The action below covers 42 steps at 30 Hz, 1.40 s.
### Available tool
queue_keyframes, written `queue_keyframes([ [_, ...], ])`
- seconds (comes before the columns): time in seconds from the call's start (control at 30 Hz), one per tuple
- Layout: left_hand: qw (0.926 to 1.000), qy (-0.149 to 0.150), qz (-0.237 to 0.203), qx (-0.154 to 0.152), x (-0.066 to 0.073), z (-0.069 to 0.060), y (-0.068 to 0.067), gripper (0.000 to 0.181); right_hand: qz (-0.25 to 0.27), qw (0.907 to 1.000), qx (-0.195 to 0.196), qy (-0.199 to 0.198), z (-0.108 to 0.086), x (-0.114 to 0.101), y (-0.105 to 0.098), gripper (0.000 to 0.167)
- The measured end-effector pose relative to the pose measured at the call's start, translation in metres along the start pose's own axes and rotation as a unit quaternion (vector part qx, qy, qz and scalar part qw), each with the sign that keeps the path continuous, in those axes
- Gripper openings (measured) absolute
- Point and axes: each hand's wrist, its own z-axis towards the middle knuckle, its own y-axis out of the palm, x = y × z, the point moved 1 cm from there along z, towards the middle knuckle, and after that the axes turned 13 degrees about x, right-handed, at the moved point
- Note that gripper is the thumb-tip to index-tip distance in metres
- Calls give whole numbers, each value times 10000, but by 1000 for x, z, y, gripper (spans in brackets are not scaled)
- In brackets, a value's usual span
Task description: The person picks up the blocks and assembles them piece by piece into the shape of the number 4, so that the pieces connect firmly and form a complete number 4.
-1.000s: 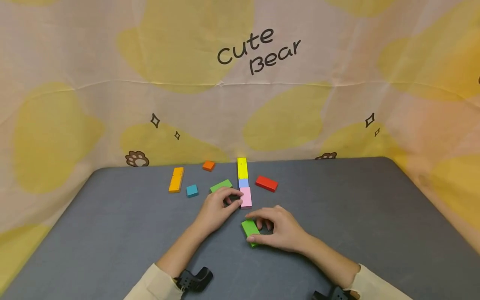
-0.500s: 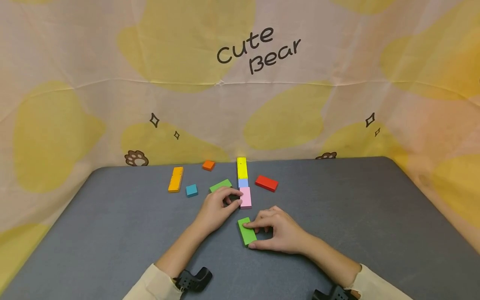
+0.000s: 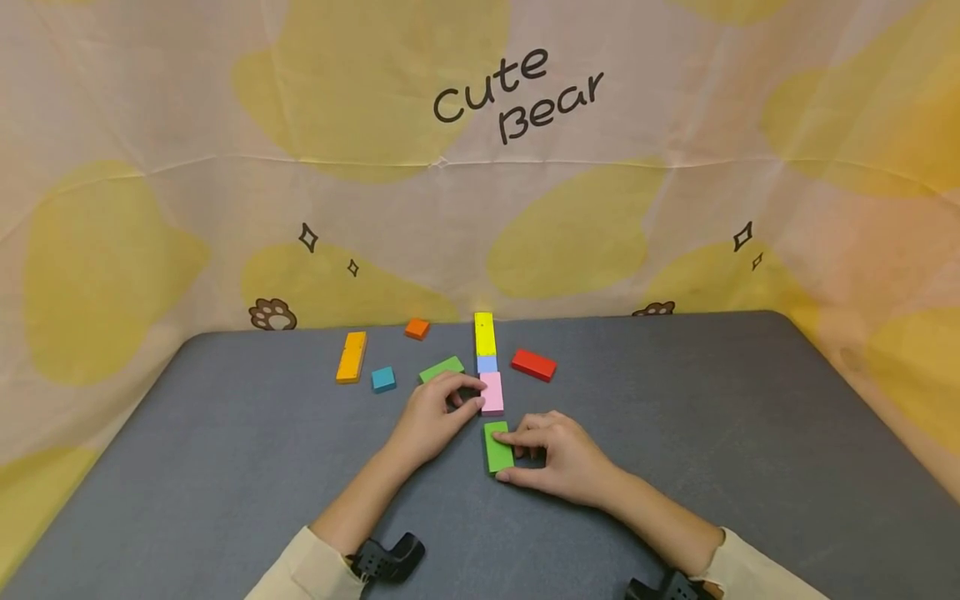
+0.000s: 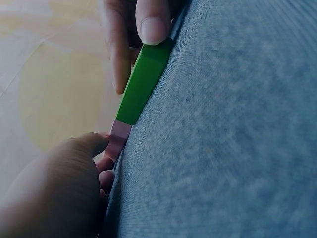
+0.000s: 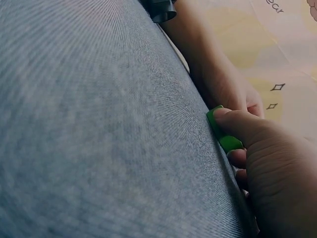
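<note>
- Counter, dark grey, seen from above, with coloured blocks lying on it and a person's two bare hands at work near the middle.
- Right hand: fingers bent, partly closed on a green block; the forefinger lies on top and the thumb is at the near end.
- That green block lies lengthwise in front of the person, just short of a pink block; in the head view a thin strip of grey shows between them.
- Left hand: fingers curved, a small space between thumb and forefinger, both tips touching the pink block's left edge; whether it pinches the block or only rests against it, I cannot tell.
- Beyond the pink block, end to end in one straight row, come a short blue block and a yellow block, the yellow one farthest away.
- To the right of the row, a red block lies at a slant.
- To the left lie a second green block, partly hidden by the left hand, a small teal block, a small orange block and a long amber block.
- Behind everything hangs a pale cloth with yellow patches, reading "cute Bear".
</note>
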Motion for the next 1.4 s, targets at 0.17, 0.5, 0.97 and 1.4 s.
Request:
queue_keyframes([
  [0.17,10000,8,47,-5,1,1,0,18,9,9999,52,149,1,0,-1,45],
  [0.5,10000,-3,30,-37,0,0,0,18,-34,9995,-89,309,2,-1,-1,44],
  [0.97,10000,-11,-24,-69,1,1,-1,18,-116,9995,-157,233,4,-2,-2,41],
  [1.4,10000,-13,-42,-75,1,0,-1,17,-268,9990,-234,279,4,-1,0,41],
])
